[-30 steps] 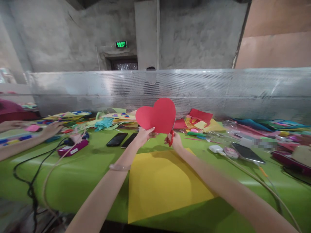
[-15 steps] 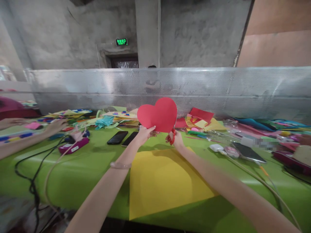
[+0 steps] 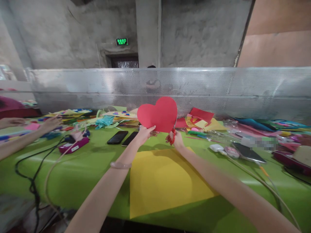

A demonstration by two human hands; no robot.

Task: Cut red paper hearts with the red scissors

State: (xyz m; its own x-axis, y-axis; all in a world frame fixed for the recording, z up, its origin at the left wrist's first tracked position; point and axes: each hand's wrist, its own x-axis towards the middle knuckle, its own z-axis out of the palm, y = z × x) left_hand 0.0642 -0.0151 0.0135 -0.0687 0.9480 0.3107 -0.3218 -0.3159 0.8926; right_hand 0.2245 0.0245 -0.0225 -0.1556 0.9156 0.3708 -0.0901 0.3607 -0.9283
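Observation:
A red paper heart (image 3: 159, 114) is held up in front of me, tilted with its lobes to the left and top. My left hand (image 3: 145, 133) pinches its lower edge, thumb on the near face. Red-handled scissors (image 3: 173, 136) are in my right hand (image 3: 177, 139), closed around the handles. Their blades stand upright along the heart's right edge; whether they are touching it I cannot tell. Beneath my forearms a large yellow paper sheet (image 3: 162, 184) lies on the green table (image 3: 94, 184).
Two dark phones (image 3: 117, 137) lie left of my left hand. Paper scraps (image 3: 201, 119) are piled at the back, before a perforated metal screen (image 3: 206, 84). A purple power strip (image 3: 73, 145) with cables sits left. Another person's hands (image 3: 52, 124) are at far left.
My hands, the heart and the scissors have hardly moved. At the far left, the other person's nearer hand has shifted a little left and up.

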